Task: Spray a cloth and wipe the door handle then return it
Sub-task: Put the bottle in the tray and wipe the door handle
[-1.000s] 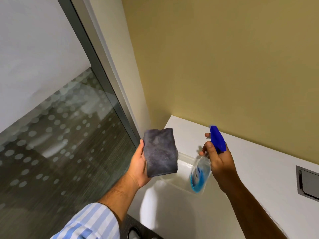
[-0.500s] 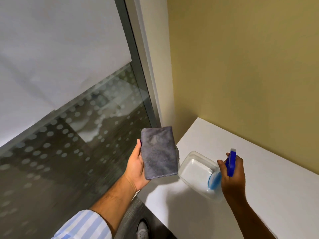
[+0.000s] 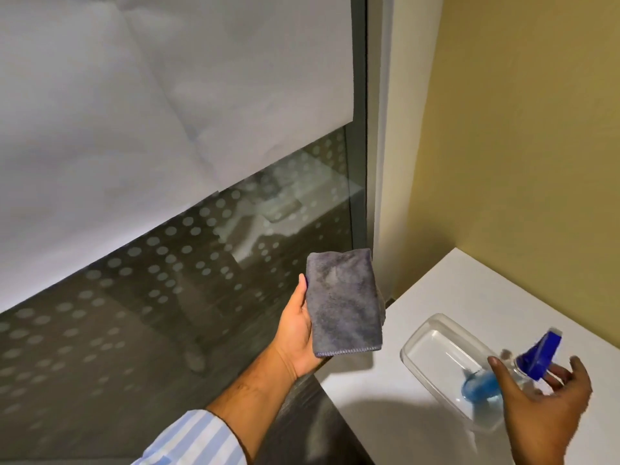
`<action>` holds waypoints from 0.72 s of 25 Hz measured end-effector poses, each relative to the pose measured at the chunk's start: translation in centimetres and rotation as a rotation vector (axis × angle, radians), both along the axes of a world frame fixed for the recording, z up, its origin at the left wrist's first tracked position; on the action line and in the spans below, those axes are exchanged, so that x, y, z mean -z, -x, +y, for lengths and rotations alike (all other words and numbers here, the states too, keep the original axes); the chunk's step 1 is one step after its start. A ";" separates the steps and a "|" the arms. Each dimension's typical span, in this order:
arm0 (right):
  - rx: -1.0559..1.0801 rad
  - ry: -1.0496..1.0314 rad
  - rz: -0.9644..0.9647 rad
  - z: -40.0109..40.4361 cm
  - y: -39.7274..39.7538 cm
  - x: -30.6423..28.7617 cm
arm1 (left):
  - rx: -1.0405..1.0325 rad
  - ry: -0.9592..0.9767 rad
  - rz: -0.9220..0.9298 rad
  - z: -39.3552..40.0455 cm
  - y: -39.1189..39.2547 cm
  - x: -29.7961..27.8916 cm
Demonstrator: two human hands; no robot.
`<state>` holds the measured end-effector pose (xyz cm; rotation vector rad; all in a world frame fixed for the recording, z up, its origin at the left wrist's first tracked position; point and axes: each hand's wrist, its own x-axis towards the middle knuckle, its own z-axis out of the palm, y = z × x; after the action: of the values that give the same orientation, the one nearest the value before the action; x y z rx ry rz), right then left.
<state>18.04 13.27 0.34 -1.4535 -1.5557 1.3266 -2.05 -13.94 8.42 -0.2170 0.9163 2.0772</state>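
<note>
A folded grey cloth (image 3: 343,303) rests in my left hand (image 3: 297,333), held up in front of the glass panel at about table height. The spray bottle (image 3: 523,365), clear with blue liquid and a blue trigger head, stands inside a clear plastic tub (image 3: 436,344) on the white table. My right hand (image 3: 543,401) hovers just beside the bottle with its fingers spread and nothing gripped. No door handle is in view.
The white table (image 3: 419,414) fills the lower right against a yellow wall (image 3: 520,162). A glass panel (image 3: 167,280) with frosted dots and a grey frame post (image 3: 360,129) takes up the left. Dark floor shows below my left arm.
My right hand lowered the spray bottle into the tub and let go, fingers now spread. My left hand keeps the cloth up. The view swung left and up along the glass.
</note>
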 end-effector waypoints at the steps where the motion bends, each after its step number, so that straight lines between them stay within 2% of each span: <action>1: 0.061 -0.023 0.029 -1.7 -0.7 -0.3 | -0.005 -0.007 0.002 -1.0 0.0 -0.1; 4: -0.040 -0.041 0.011 -7.7 -1.5 -0.4 | -0.025 -0.036 0.006 -4.9 -0.1 -0.7; 6: -0.258 -0.056 0.054 -13.2 -0.3 -1.0 | -0.069 -0.037 0.022 -8.6 -0.5 -1.3; 8: -0.531 -0.002 0.185 -18.4 1.9 -3.7 | -0.112 -0.039 0.033 -12.8 -1.2 -2.0; 10: -0.817 0.236 0.236 -24.0 5.1 -7.8 | -0.155 -0.034 0.038 -17.6 -2.5 -2.7; 12: -1.083 0.576 0.298 -29.7 7.7 -11.1 | -0.200 -0.011 0.061 -22.6 -4.4 -3.3; 15: -1.264 1.003 0.440 -38.6 9.5 -14.2 | -0.293 0.023 0.108 -30.3 -7.6 -4.7; 17: -1.349 1.147 0.462 -44.6 8.8 -15.0 | -0.369 0.045 0.143 -36.0 -9.8 -5.3; 18: -1.408 1.150 0.456 -47.3 8.4 -14.9 | -0.417 0.063 0.156 -38.8 -10.9 -5.6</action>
<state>9.60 -34.04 15.27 -0.0953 -1.4370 3.4105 8.90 -52.74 13.98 -0.3026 1.1045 2.4771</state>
